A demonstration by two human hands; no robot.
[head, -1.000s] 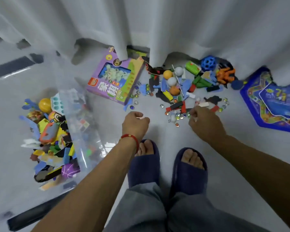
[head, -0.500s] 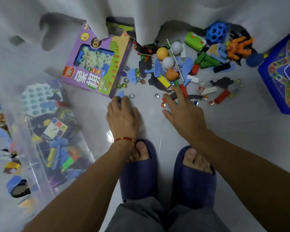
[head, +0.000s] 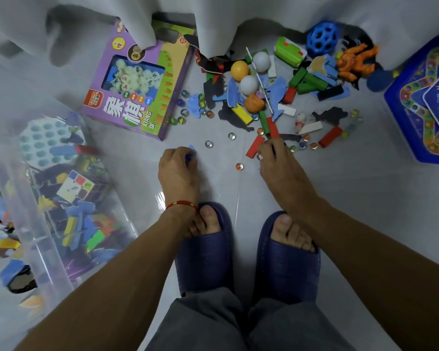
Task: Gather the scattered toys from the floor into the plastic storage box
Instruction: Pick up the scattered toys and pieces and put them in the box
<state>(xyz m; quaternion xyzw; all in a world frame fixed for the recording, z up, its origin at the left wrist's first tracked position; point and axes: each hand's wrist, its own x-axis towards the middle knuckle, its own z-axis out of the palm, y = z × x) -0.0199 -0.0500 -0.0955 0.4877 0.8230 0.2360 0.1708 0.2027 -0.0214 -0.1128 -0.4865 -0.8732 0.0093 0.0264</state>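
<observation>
Scattered toys lie on the pale floor by the curtain: coloured blocks, balls, flat foam shapes and glass marbles [head: 208, 144]. My left hand [head: 179, 171] is down at the floor, its fingers curled round a small blue piece [head: 191, 150]. My right hand [head: 276, 163] is low at the near edge of the pile, fingers curled over small pieces beside a red block [head: 255, 146]; what it holds is hidden. The clear plastic storage box [head: 39, 221] stands at the left, holding many toys, among them a puzzle cube [head: 79, 184].
A purple chess-set box [head: 127, 107] lies ahead on the left. A blue game board [head: 421, 97] lies at the right. A blue holed ball [head: 322, 40] and an orange figure [head: 355, 62] sit under the white curtain [head: 213, 19]. My feet in dark blue slippers [head: 287, 257] stand below my hands.
My left hand curled its fingers round the blue piece. My right hand shifted right and curled over pieces by the red block. The view moved closer to the floor.
</observation>
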